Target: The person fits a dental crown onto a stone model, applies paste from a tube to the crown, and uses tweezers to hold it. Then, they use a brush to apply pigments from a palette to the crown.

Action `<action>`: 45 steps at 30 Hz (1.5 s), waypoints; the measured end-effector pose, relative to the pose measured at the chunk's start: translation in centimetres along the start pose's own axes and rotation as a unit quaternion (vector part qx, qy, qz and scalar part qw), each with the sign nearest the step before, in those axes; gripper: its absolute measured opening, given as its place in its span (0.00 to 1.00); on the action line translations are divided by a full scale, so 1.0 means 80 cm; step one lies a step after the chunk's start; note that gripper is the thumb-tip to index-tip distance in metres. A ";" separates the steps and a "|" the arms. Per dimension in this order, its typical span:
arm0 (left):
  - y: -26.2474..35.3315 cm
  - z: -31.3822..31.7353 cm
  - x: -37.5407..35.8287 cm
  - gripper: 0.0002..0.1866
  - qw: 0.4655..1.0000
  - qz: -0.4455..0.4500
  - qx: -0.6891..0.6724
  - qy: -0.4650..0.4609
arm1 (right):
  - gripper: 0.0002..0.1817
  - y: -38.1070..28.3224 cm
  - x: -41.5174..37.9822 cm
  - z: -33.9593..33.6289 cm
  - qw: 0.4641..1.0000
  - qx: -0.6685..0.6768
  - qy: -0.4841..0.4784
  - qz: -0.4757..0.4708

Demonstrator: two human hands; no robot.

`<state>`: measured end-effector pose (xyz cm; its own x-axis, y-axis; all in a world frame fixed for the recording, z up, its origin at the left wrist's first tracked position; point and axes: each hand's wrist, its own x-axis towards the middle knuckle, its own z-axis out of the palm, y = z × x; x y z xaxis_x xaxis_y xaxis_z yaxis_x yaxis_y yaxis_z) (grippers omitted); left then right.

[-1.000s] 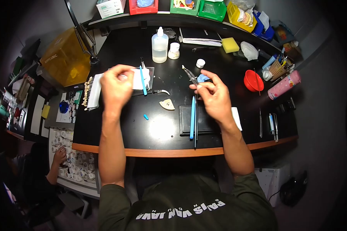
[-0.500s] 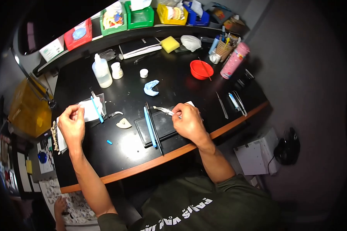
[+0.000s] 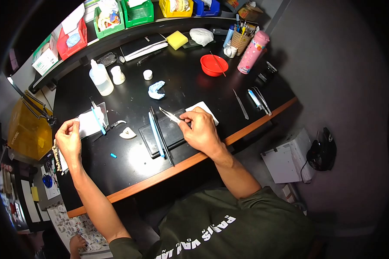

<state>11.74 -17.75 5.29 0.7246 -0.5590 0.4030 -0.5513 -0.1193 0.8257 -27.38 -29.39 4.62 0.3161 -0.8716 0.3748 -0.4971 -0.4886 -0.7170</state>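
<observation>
My right hand (image 3: pixel 199 128) is closed round a pair of metal tweezers (image 3: pixel 169 114), whose tips point up and left above a black flat case (image 3: pixel 177 133). Across that case lie a blue-handled tool (image 3: pixel 157 134) and a dark thin one. My left hand (image 3: pixel 70 139) hovers at the left with thumb and fingertips pinched together; whatever is between them cannot be made out. Near it, a blue stick (image 3: pixel 98 120) rests on a white sheet (image 3: pixel 88 124). A pale wedge-shaped piece (image 3: pixel 127 133) lies between my hands, and a light blue dental arch (image 3: pixel 156 90) sits farther back.
Behind are a clear bottle (image 3: pixel 101 78), a white jar (image 3: pixel 117 75), a red bowl (image 3: pixel 214 65) and a pink flask (image 3: pixel 252 52). Slim tools (image 3: pixel 240 104) lie at the right. Coloured bins line the back shelf. Another person's hand (image 3: pixel 77 242) shows at the lower left.
The view has shifted, so the table's things appear farther left and higher. The tweezers in my right hand now show their two arms more apart. My left hand is still pinched.
</observation>
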 end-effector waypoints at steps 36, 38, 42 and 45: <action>0.068 0.055 -0.057 0.15 0.908 0.112 0.090 -0.394 | 0.14 -0.084 0.044 0.051 0.975 0.119 -0.144 -0.122; 0.072 0.051 -0.056 0.15 0.906 0.097 0.097 -0.400 | 0.18 -0.086 0.060 0.064 0.980 0.061 -0.138 -0.130; 0.076 0.047 -0.055 0.14 0.905 0.081 0.101 -0.405 | 0.21 -0.082 0.083 0.084 0.978 0.032 -0.139 -0.151; 0.069 0.052 -0.056 0.14 0.905 0.077 0.100 -0.406 | 0.20 -0.083 0.085 0.093 0.974 0.016 -0.150 -0.170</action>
<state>3.74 -19.30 6.42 0.1353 -0.9907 0.0163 -0.7428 -0.0905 0.6634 -15.93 -31.76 7.51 0.6823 -0.6063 0.4085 -0.2980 -0.7409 -0.6019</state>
